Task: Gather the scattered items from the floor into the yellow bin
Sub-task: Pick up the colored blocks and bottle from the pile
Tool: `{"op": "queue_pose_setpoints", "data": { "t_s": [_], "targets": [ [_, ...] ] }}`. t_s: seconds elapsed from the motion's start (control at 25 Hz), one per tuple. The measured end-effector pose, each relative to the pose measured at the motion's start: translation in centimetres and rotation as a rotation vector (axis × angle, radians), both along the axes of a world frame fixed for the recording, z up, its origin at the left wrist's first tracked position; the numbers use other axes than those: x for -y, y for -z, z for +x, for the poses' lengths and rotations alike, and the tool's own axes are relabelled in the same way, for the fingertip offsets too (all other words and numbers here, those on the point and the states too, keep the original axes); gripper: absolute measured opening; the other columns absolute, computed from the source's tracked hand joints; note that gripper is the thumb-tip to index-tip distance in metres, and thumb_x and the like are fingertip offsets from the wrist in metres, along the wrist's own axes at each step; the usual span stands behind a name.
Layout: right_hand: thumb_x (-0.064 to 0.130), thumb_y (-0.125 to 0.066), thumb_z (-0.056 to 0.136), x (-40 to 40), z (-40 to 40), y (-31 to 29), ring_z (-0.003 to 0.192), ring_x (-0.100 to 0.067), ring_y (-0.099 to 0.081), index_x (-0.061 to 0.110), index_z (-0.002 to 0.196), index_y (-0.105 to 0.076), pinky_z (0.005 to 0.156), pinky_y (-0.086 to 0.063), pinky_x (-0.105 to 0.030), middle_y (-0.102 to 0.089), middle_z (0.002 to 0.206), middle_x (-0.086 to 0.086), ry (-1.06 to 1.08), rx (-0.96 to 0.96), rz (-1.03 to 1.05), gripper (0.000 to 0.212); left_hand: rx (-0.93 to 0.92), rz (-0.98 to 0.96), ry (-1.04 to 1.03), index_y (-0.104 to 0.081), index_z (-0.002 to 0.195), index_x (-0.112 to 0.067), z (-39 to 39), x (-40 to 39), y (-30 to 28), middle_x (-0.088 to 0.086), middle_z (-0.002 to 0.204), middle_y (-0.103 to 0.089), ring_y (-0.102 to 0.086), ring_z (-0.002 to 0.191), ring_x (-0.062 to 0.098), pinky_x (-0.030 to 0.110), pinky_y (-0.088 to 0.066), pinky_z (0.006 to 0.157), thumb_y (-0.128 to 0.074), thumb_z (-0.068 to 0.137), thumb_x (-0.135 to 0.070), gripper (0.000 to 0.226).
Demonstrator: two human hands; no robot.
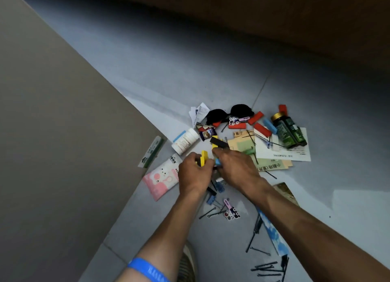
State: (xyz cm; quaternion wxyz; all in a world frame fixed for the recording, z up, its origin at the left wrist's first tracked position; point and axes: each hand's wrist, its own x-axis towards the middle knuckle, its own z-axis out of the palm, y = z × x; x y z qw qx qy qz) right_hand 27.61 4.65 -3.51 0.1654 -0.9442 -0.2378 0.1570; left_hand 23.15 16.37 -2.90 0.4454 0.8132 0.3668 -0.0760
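Observation:
Small items lie scattered on the grey floor. My left hand (195, 173) grips a yellow block (203, 158). Beside it, my right hand (236, 167) pinches a light blue block (218, 161). A black-and-yellow block (218, 142) lies just beyond my fingers. A white pill bottle (185, 141) lies to the left, a dark green bottle (288, 129) to the right. Red blocks (261, 128) and a blue block (269, 125) lie near the green bottle. No yellow bin is in view.
A pink tissue pack (161, 179) lies by a tan panel (52, 134) on the left. Papers (285, 153), black eyewear (230, 111), binder clips (213, 199), hair clips (231, 211) and several black hairpins (268, 268) litter the floor. A shoe (188, 262) shows below my left arm.

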Motion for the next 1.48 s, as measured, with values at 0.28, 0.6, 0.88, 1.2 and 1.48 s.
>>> {"op": "queue_pose_setpoints", "data": {
  "t_s": [0.28,0.6,0.88,1.2,1.48],
  "targets": [
    [0.005,-0.059,0.088,0.0,0.0,0.5,0.089,-0.026,-0.065,0.014,0.109,-0.057,0.069,-0.048,-0.031,-0.067,0.103,-0.008,0.044,-0.038,-0.002,0.022,0.195,0.061,-0.015,-0.059,0.112,-0.034,2.3,-4.8,-2.4,-0.008,0.095,-0.064,-0.063,0.077,0.008,0.027,-0.054,0.064,-0.070,0.081,-0.012,0.040],
    [0.029,-0.061,0.093,0.9,-0.5,0.3,0.084,-0.019,-0.058,0.016,0.106,-0.051,0.073,-0.051,-0.034,-0.056,0.107,-0.003,0.265,-0.122,0.199,0.021,-0.119,0.198,0.295,-0.059,0.087,-0.025,2.8,-6.0,-1.2,0.002,0.083,-0.068,-0.064,0.073,0.021,0.032,-0.056,0.066,-0.071,0.080,-0.019,0.015],
    [0.028,-0.062,0.089,-1.9,3.0,0.3,0.094,-0.026,-0.062,0.019,0.120,-0.052,0.075,-0.047,-0.032,-0.067,0.107,-0.008,0.285,-0.158,0.158,0.034,-0.004,0.404,0.269,-0.044,0.137,-0.019,3.8,-6.6,-0.3,0.015,0.114,-0.066,-0.061,0.104,0.035,0.040,-0.051,0.083,-0.062,0.091,-0.022,0.050],
    [0.045,-0.061,0.088,-2.7,3.4,0.7,0.091,-0.025,-0.067,0.019,0.123,-0.052,0.063,-0.035,-0.029,-0.069,0.101,-0.006,0.231,0.081,-0.167,0.044,-0.187,0.500,0.388,-0.068,0.100,-0.014,6.3,-6.9,0.8,0.012,0.097,-0.071,-0.066,0.087,0.031,0.035,-0.057,0.075,-0.057,0.089,-0.026,0.020],
    [0.044,-0.069,0.073,-1.9,2.5,-0.2,0.070,-0.020,-0.064,0.022,0.085,-0.067,0.060,-0.049,-0.032,-0.070,0.078,-0.001,0.483,-0.361,0.299,0.025,-0.068,0.023,0.118,-0.064,0.061,-0.011,3.7,-5.1,-0.1,0.002,0.057,-0.065,-0.061,0.053,0.022,0.027,-0.047,0.049,-0.069,0.072,-0.035,0.026]
  ]
}}
